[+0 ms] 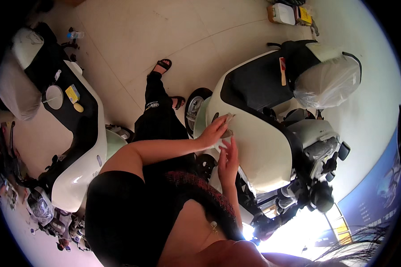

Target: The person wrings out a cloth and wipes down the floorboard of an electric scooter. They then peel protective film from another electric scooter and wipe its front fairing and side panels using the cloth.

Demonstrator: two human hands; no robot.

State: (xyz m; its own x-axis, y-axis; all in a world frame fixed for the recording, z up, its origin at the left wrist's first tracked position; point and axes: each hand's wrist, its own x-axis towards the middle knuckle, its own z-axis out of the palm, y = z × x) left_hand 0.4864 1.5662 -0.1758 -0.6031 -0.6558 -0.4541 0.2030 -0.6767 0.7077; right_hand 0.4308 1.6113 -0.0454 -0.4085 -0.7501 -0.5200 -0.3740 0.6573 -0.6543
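My left hand [213,132] reaches across in front of me, its fingers pinched on a thin, pale, partly see-through piece [227,133] that I cannot name. Just below it, my right hand [228,163] is raised with its fingers apart, the tips close to the piece's lower end; whether they touch it is unclear. Both hands are over the pale body panel of a white scooter [258,147], close to its surface. On that scooter's black footboard [249,82] lies a flat tool with a red part and a wood-coloured end [283,71].
A second white scooter [78,178] stands at left, with a round white lid-like disc [54,97], a yellow box [72,94] and a small white bottle [58,74] on its footboard. A clear bottle [77,34] and a white-topped tub [283,14] sit on the floor.
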